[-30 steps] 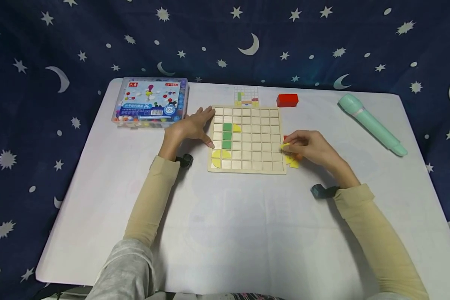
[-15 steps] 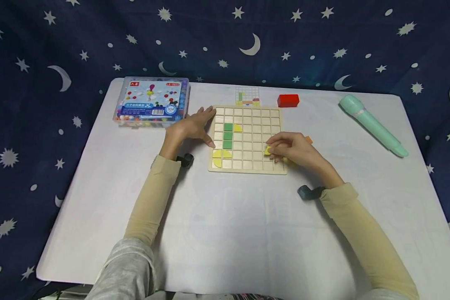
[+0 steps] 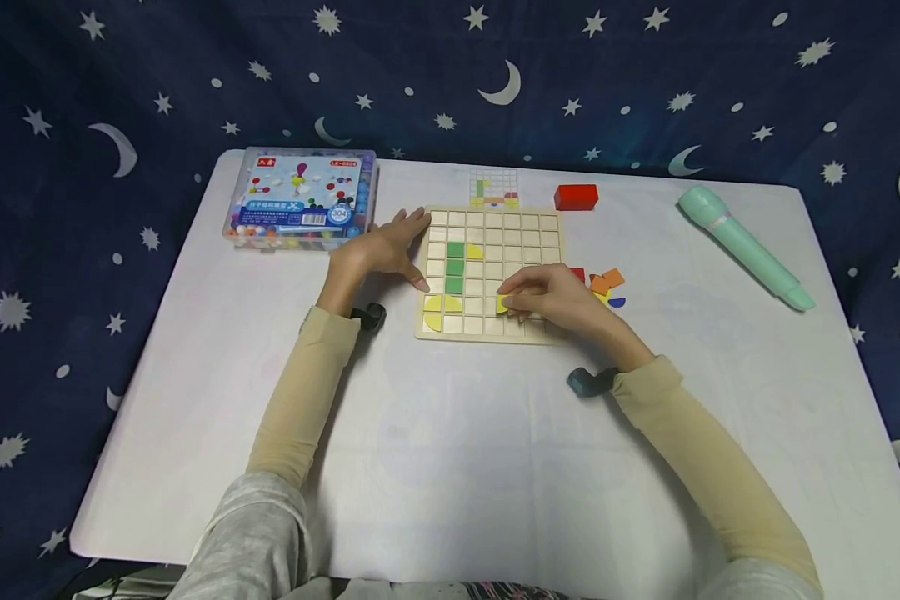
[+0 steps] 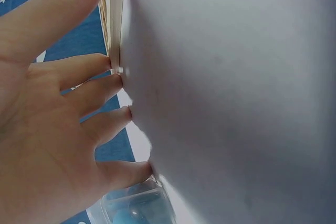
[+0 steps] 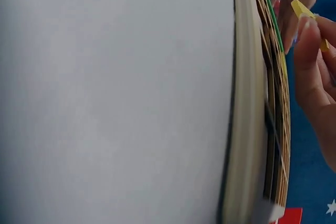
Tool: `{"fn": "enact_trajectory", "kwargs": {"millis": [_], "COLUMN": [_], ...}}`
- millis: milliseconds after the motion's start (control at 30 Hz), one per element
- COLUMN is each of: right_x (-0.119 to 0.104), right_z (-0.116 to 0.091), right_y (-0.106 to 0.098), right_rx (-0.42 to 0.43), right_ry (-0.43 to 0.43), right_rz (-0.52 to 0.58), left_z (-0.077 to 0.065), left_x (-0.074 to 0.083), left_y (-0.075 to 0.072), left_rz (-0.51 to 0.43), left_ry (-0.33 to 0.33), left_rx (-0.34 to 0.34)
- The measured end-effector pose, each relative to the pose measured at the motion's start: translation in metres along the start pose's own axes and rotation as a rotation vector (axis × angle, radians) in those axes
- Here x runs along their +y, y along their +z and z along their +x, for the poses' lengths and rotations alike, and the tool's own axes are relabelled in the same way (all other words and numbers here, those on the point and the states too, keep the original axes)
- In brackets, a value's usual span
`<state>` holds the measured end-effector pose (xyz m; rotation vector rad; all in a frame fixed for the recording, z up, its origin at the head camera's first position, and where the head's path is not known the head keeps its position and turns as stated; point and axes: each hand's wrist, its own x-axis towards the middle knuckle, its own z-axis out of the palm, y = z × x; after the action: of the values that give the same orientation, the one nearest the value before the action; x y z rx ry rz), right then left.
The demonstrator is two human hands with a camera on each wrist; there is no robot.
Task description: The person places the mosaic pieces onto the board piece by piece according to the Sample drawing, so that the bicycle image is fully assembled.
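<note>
A wooden grid board (image 3: 521, 229) lies mid-table, holding three green squares (image 3: 454, 267) in a column, a yellow quarter-round tile (image 3: 475, 251) beside the top one, and three yellow pieces (image 3: 433, 322) at the lower left. My left hand (image 3: 382, 250) rests at the board's left edge with fingers spread; in the left wrist view its fingertips (image 4: 126, 111) meet the edge and tabletop. Over the board's lower middle, my right hand (image 3: 558, 300) pinches a yellow tile (image 3: 502, 304) between thumb and fingers. The right wrist view shows this tile (image 5: 302, 10) held above the board.
Loose orange, red, yellow and blue tiles (image 3: 612, 277) lie right of the board. Behind it are a pattern card (image 3: 495, 185) and a red block (image 3: 576, 197). A clear box of colored beads (image 3: 300, 200) stands back left, a mint-green microphone-shaped object (image 3: 746, 247) at right.
My right hand has moved left from the loose tiles to over the board, carrying the yellow tile and uncovering the pile. My left hand has stayed at the board's edge.
</note>
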<state>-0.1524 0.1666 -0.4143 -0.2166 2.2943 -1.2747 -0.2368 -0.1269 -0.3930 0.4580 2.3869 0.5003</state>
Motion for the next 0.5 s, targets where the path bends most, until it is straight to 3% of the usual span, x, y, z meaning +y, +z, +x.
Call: {"fn": "enact_trajectory", "kwargs": {"millis": [267, 500], "right_x": [-0.009, -0.017], "right_z": [0.006, 0.012], "right_y": [0.012, 0.027], "right_rx": [-0.072, -0.074], "right_ry": [-0.054, -0.073], "right_rz": [0.041, 0.028], "left_z": [0.001, 0.0], "left_x": [-0.001, 0.001], "left_y": [0.0, 0.0], "left_rz": [0.002, 0.002], "left_ry": [-0.001, -0.011], "left_rx": [-0.001, 0.0]}}
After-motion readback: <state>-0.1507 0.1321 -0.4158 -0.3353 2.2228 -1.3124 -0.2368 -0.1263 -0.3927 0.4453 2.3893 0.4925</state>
